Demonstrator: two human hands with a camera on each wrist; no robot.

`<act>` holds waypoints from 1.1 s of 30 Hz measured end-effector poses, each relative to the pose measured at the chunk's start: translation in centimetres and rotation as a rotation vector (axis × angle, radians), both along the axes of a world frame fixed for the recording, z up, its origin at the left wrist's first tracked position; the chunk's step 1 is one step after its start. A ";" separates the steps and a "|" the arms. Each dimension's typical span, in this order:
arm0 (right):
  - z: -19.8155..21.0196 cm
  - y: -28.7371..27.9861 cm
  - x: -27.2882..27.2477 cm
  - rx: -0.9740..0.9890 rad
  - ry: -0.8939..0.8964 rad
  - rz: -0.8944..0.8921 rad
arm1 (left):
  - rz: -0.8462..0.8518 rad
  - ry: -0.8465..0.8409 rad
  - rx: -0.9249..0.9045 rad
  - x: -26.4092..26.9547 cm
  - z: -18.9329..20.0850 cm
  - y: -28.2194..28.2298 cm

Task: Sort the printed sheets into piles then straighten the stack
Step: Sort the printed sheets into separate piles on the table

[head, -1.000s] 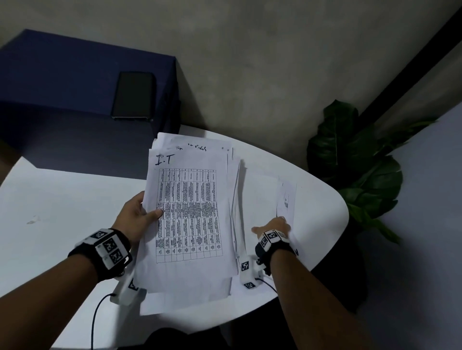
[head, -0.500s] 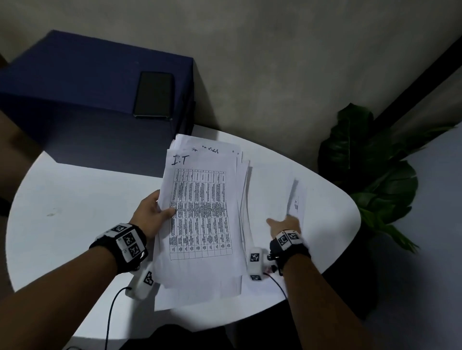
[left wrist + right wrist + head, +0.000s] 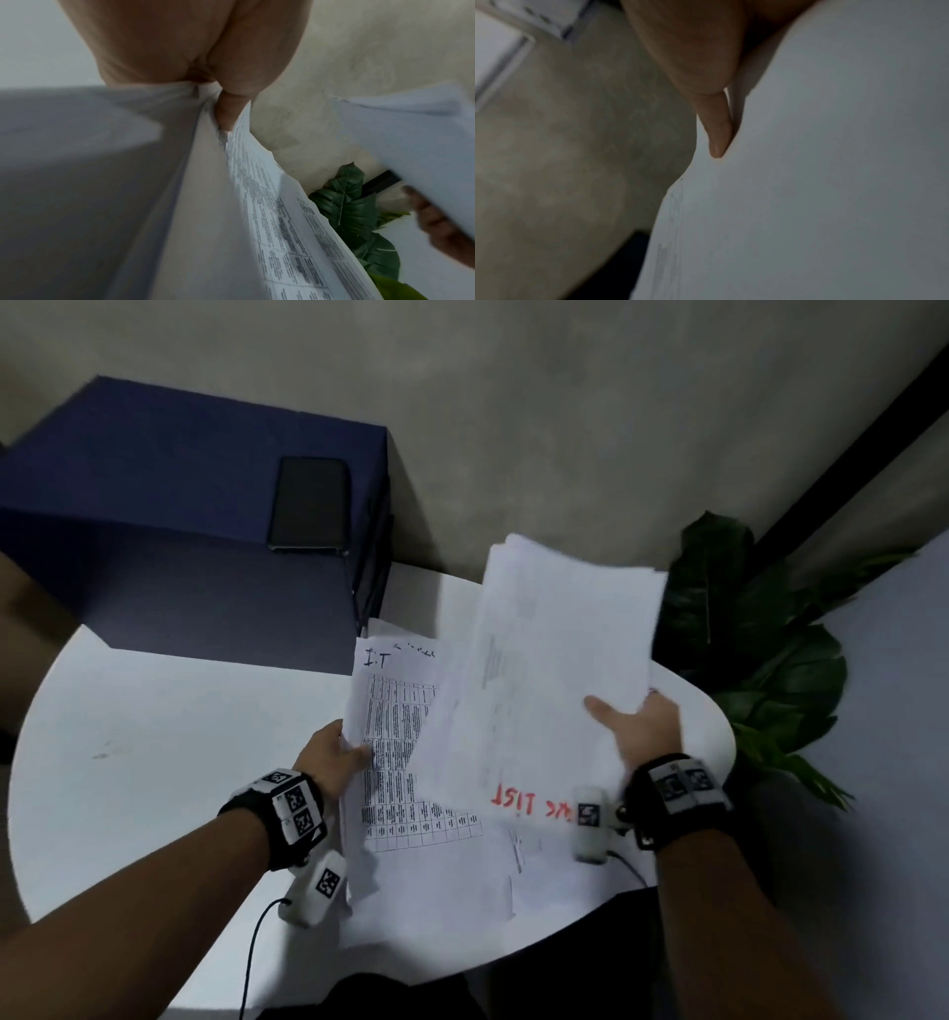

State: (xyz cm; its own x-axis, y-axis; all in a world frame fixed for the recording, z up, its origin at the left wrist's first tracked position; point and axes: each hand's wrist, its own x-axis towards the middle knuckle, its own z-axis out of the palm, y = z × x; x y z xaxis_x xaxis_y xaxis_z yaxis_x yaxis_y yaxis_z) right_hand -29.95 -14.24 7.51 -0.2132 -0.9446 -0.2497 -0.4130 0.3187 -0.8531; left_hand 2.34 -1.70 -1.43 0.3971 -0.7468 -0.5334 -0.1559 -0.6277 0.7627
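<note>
My left hand [image 3: 334, 755] grips the left edge of a stack of printed sheets [image 3: 395, 737]; its top page shows a table under the handwritten letters "I.T". In the left wrist view the thumb [image 3: 228, 109] presses on that printed page [image 3: 277, 223]. My right hand [image 3: 634, 726] holds a second bundle of sheets [image 3: 554, 660] lifted and tilted over the right side of the first stack, thumb on top. The right wrist view shows the thumb [image 3: 718, 130] against the white paper [image 3: 834, 162]. A sheet with red writing "LIST" [image 3: 518, 801] lies flat on the white table [image 3: 154, 737].
A dark blue box [image 3: 179, 505] with a black phone [image 3: 310, 503] on it stands behind the table's far left. A green leafy plant [image 3: 760, 660] sits past the table's right edge. Grey wall lies behind. Cables run from both wrist cameras.
My right hand, which rested on sheets lying on the table at the right, has picked up a bundle and raised it over the left stack. The left hand keeps its grip.
</note>
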 end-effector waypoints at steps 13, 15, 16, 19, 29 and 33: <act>-9.8 1.3 1.9 0.230 0.750 0.306 | -0.132 -0.202 0.134 -0.7 -0.8 -0.4; -9.6 0.2 -0.4 0.335 0.775 0.318 | -0.117 -0.194 0.098 -0.2 -0.9 -0.1; -9.7 -0.1 -0.8 0.359 0.775 0.338 | -0.100 -0.174 0.084 0.0 -0.9 0.1; -10.0 -0.6 -0.9 0.370 0.692 0.380 | -0.050 -0.077 0.062 0.4 -1.0 0.8; -8.8 0.1 1.1 0.441 0.480 0.187 | -0.025 -0.018 0.051 1.2 -1.6 1.0; -8.2 0.1 -0.9 0.395 0.547 0.066 | -0.044 -0.038 0.057 1.2 -1.2 1.1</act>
